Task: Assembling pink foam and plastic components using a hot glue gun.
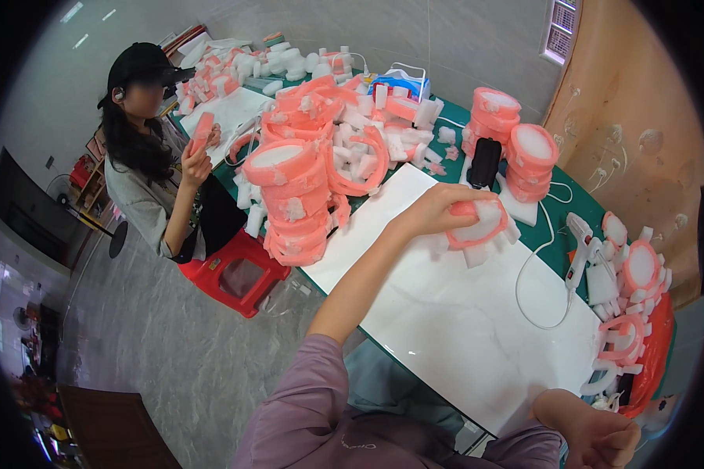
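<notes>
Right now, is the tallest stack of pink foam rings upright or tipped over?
Upright: the tallest stack rises piece upon piece, with its white center facing up.

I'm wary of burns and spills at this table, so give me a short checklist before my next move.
1. Pink-rimmed foam disc steadied: ok, left hand grips its rim.
2. Right hand free: cannot tell, its fingers are curled.
3. White glue gun cool: cannot tell by sight.
4. White tabletop panel free of cable: not ok, a white cable loops onto it.
5. Tall foam stack standing: ok, it is upright.
</notes>
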A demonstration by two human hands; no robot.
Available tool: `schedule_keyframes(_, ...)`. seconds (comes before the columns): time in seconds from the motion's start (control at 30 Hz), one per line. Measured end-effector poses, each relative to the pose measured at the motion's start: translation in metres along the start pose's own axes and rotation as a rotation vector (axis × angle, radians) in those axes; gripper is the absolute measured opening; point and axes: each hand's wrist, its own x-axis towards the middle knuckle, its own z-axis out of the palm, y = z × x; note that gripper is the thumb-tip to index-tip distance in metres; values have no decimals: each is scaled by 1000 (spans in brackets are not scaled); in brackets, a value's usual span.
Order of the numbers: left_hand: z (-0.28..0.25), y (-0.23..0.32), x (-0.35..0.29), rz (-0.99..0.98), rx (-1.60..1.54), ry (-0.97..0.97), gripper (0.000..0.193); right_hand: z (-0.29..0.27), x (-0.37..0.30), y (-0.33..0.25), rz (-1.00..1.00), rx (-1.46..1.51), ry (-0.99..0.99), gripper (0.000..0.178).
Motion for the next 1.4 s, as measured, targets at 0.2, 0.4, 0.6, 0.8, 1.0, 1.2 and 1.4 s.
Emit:
schedule_keyframes(0.2, 0, 3, 1, -7, -28, -22, 40, 0, -2, 2, -5, -12, 23, 30)
schedule_keyframes(0.4, -1, 12, 5, 0, 20, -18, 42, -35, -40, 33, 167, -258, -74, 22)
schedule_keyframes(0.6, -2, 12, -1, 16, 119, 19, 41, 54, -47, 105, 625, -209, -564, 23)
schedule_keyframes(0.8, 3, 16, 2, 94, 213, 12, 39, 78, -119, 142, 866, -66, -763, 39)
schedule_keyframes(1.0, 4, 11, -2, 126, 287, 26, 32, 79, -132, 146, 788, -144, -835, 39)
schedule_keyframes(1.2, 6, 7, -1, 119, 216, 28, 29, 79, -126, 143, 695, -270, -917, 37)
schedule_keyframes(1.4, 3, 7, -1, 106, 188, 25, 29, 78, -133, 149, 694, -181, -874, 39)
